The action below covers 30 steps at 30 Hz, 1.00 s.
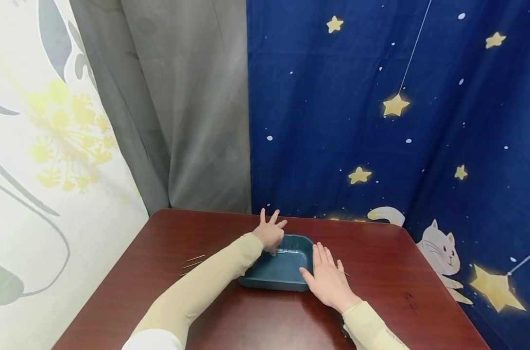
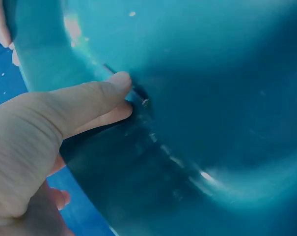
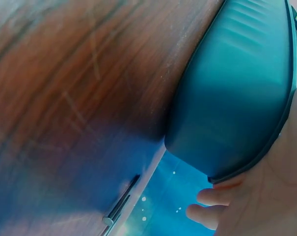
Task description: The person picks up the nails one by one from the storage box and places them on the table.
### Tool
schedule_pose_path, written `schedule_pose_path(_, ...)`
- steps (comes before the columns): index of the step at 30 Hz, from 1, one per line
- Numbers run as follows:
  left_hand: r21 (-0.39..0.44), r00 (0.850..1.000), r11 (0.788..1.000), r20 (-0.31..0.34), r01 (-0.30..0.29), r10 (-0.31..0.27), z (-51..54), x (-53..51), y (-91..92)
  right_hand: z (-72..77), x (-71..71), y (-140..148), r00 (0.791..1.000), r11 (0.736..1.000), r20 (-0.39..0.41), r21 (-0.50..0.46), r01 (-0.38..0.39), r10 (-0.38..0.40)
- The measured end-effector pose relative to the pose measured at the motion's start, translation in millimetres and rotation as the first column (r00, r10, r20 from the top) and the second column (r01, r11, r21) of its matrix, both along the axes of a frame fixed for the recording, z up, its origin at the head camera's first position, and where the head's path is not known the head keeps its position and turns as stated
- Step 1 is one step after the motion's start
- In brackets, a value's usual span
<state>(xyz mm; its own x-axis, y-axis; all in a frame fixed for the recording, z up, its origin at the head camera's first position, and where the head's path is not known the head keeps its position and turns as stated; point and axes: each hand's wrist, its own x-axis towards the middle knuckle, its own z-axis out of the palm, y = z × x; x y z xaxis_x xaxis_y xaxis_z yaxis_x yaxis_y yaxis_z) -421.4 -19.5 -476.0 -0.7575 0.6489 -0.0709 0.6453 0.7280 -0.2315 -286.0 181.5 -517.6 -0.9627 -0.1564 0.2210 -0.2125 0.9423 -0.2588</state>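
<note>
A dark teal rectangular tray [image 1: 273,285] sits on the table in the head view. My left hand [image 1: 270,235] reaches over its far left part. In the left wrist view, thumb and forefinger pinch a thin dark nail [image 2: 140,93] low against the tray's inner wall; the fingertips cover its middle. The other fingers spread outside the rim. My right hand [image 1: 329,281] rests along the tray's right side with straight fingers, its palm against the rim in the right wrist view. Beyond it, a couple of long nails [image 3: 120,205] lie on the table.
Several thin nails [image 1: 192,265] lie on the reddish-brown table [image 1: 265,321] left of the tray, partly behind my left sleeve. Another nail tip [image 1: 345,273] shows by my right hand. A grey curtain [image 1: 203,107] and a blue starry curtain [image 1: 317,116] hang behind the table's far edge.
</note>
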Motion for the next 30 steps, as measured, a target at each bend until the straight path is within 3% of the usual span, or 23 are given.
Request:
schedule_pose_path(10,0.016,1.0,1.0,0.01,-0.016,0.016,-8.8,1.3,2.4,1.9,1.9,-2.0,1.0,1.0,-0.001,-0.016,0.005,-0.005)
schedule_pose_path(22,0.12,0.988,0.99,0.139,-0.077,0.06,-5.9,-0.9,0.0,-0.1,0.2,0.8,1.0,1.0,-0.022,-0.02,0.006,-0.006)
schedule_pose_path(30,0.075,0.993,0.995,0.094,-0.072,0.065,-5.0,3.5,-4.7,-1.9,0.0,1.2,1.0,1.0,-0.011,-0.022,0.0,-0.001)
